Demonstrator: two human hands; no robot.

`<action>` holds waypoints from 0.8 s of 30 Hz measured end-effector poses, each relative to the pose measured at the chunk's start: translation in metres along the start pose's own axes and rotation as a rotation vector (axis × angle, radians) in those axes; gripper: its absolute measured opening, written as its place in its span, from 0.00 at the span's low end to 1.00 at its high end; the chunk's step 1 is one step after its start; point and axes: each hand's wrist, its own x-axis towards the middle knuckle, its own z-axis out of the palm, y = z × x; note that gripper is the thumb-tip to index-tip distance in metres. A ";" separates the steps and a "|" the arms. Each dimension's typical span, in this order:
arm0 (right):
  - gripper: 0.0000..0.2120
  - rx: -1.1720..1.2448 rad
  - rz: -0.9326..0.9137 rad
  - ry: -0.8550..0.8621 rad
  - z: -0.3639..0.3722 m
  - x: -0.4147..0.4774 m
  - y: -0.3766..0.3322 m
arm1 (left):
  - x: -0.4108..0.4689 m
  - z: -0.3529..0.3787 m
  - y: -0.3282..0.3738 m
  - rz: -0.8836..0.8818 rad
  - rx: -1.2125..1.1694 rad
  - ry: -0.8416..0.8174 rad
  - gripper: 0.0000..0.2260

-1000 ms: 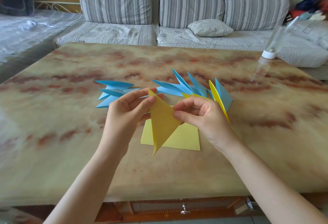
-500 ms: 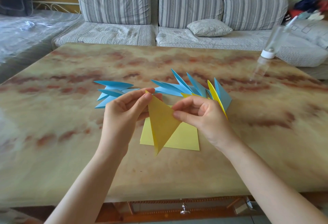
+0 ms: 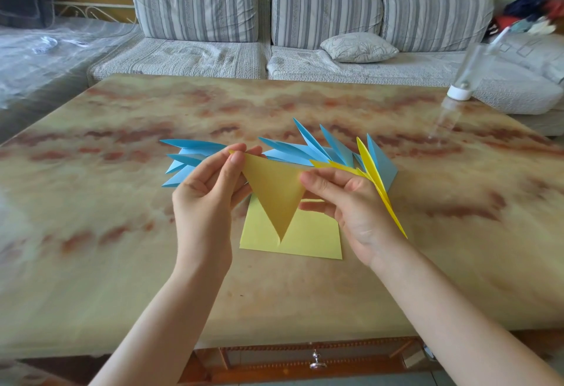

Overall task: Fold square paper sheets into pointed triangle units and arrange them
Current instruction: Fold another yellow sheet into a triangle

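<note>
Marbled tan counter (image 3: 122, 233) under both hands. Row of blue folded paper points (image 3: 335, 150) lies just beyond the hands. Flat yellow square paper sheet (image 3: 311, 239) lies directly below them. Folded yellow paper triangle (image 3: 274, 193), tip down, is held between them: left hand (image 3: 204, 199) pinches its left corner, right hand (image 3: 354, 202) its right corner.

The yellow folded paper triangle (image 3: 274, 190) covers part of the flat yellow square paper sheet (image 3: 308, 242). The clear plastic bottle (image 3: 470, 65), blurred, perhaps stands on its white cap. The colourful heap (image 3: 534, 3) is smeared and cropped.
</note>
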 end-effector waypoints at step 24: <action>0.08 -0.014 0.060 0.040 0.001 0.002 -0.006 | -0.004 0.002 -0.006 -0.265 -0.142 0.043 0.07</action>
